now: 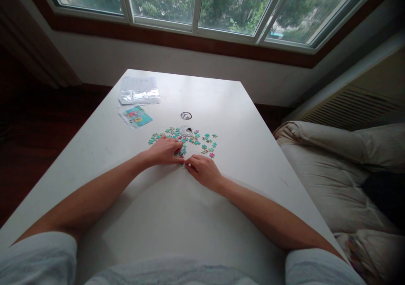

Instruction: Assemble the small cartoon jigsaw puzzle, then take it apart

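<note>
Small jigsaw puzzle pieces (195, 140), mostly turquoise with some pink and yellow, lie scattered in front of my hands. My left hand (165, 151) rests over the near left part of them, with a gap between thumb and curled fingers. Its thumb tip reaches a puzzle piece (183, 166) close to me. On that same piece's right side, my right hand (204, 169) has thumb and forefinger pinched together at its edge. The fingers partly cover the piece, so its outline is unclear.
A white table (152, 234) carries everything. Clear plastic packaging (139, 90) and a colourful picture card (136, 116) lie at the back left. A round cable-hole ring (186, 130) and a round opening (186, 115) are mid-table. A beige sofa (329, 179) stands right.
</note>
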A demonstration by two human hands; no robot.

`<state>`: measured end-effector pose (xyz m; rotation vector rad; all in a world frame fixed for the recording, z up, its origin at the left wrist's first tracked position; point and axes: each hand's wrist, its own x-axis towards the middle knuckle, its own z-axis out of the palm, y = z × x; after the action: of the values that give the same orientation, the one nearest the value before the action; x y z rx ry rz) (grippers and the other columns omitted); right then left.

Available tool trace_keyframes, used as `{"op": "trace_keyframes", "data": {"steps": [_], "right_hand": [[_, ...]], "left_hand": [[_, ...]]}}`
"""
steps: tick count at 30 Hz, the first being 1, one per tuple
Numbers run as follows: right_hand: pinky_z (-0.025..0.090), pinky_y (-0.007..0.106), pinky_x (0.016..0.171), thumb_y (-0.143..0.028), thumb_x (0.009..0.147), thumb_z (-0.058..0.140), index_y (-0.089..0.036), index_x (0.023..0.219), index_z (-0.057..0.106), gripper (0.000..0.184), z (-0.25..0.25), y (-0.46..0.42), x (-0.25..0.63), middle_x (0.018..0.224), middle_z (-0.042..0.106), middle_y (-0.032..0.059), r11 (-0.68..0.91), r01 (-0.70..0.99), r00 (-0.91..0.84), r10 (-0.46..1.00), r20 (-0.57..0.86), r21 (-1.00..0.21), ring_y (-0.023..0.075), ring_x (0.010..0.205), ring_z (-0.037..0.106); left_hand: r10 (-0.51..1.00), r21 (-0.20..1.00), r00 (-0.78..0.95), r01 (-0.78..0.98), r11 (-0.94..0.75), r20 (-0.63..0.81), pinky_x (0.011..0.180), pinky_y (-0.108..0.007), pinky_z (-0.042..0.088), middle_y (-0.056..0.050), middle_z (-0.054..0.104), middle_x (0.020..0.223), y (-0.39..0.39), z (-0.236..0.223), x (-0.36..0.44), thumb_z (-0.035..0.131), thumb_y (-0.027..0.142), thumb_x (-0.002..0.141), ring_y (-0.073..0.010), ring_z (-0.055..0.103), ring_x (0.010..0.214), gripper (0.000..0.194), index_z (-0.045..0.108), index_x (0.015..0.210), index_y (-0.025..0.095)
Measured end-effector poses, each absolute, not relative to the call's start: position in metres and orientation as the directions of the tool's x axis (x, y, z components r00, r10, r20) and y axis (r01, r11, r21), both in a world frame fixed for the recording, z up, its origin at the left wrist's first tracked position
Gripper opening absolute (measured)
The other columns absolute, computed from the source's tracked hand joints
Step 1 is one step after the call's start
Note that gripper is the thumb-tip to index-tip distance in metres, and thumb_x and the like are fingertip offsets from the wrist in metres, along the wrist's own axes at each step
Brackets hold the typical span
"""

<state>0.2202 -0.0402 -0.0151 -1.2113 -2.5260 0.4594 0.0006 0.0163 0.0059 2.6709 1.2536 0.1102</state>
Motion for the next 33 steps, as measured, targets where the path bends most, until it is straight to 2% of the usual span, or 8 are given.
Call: {"op": "trace_keyframes", "data": {"steps": [5,9,14,23,28,33], "right_hand": [[0.040,0.025,0.078,-0.024,0.099,0.055,-0.019,0.096,0.068,0.014,-0.007,-0.010,0.247,0.087,0.065,0.0025,0.489,0.755,-0.420,0.872,0.252,-0.437,0.0152,0.082,0.058],[0.040,0.026,0.075,-0.023,0.097,0.055,-0.019,0.092,0.069,0.016,0.000,0.014,0.274,0.086,0.066,0.0033,0.392,0.819,-0.313,0.917,0.246,-0.420,0.0160,0.079,0.058],[0.039,0.026,0.070,-0.024,0.093,0.059,-0.021,0.089,0.071,0.013,-0.001,0.026,0.292,0.081,0.067,0.0016,0.386,0.832,-0.324,0.921,0.217,-0.399,0.0156,0.072,0.058],[0.041,0.030,0.071,-0.025,0.091,0.058,-0.022,0.089,0.071,0.014,-0.027,0.051,0.314,0.081,0.069,0.0023,0.307,0.860,-0.193,0.935,0.297,-0.407,0.0179,0.074,0.060],[0.044,0.032,0.078,-0.022,0.091,0.058,-0.021,0.093,0.072,0.014,-0.035,0.056,0.318,0.086,0.068,0.0042,0.370,0.832,-0.238,0.911,0.337,-0.413,0.0198,0.081,0.060],[0.046,0.033,0.081,-0.026,0.091,0.061,-0.023,0.103,0.074,0.018,-0.040,0.053,0.314,0.087,0.065,0.0048,0.413,0.797,-0.283,0.900,0.330,-0.442,0.0215,0.086,0.059]], "left_hand": [[0.743,0.228,0.669,0.727,-0.647,-0.025,0.077,-0.034,0.032,-0.003,0.067,0.085,0.016,0.009,0.000,0.067,0.059,0.081,-0.0218,0.061,0.079,0.039,0.057,0.083,0.022],[0.708,0.225,0.706,0.692,-0.686,-0.010,0.078,-0.034,0.032,-0.003,0.066,0.084,0.016,0.010,-0.001,0.068,0.057,0.082,-0.0211,0.060,0.078,0.037,0.056,0.081,0.021],[0.670,0.221,0.742,0.653,-0.724,0.003,0.078,-0.034,0.032,-0.001,0.066,0.087,0.017,0.009,-0.002,0.069,0.058,0.083,-0.0199,0.059,0.079,0.038,0.057,0.082,0.022],[0.668,0.231,0.744,0.652,-0.722,-0.011,0.078,-0.033,0.034,-0.001,0.068,0.091,0.014,0.012,0.001,0.073,0.056,0.081,-0.0202,0.061,0.083,0.036,0.061,0.087,0.022],[0.656,0.243,0.753,0.645,-0.724,-0.044,0.079,-0.033,0.035,-0.003,0.069,0.093,0.011,0.017,0.003,0.073,0.053,0.082,-0.0215,0.062,0.088,0.034,0.061,0.088,0.022],[0.641,0.247,0.767,0.630,-0.736,-0.045,0.081,-0.034,0.036,-0.003,0.068,0.092,0.010,0.018,0.004,0.072,0.052,0.082,-0.0216,0.062,0.087,0.033,0.060,0.087,0.021]]}}
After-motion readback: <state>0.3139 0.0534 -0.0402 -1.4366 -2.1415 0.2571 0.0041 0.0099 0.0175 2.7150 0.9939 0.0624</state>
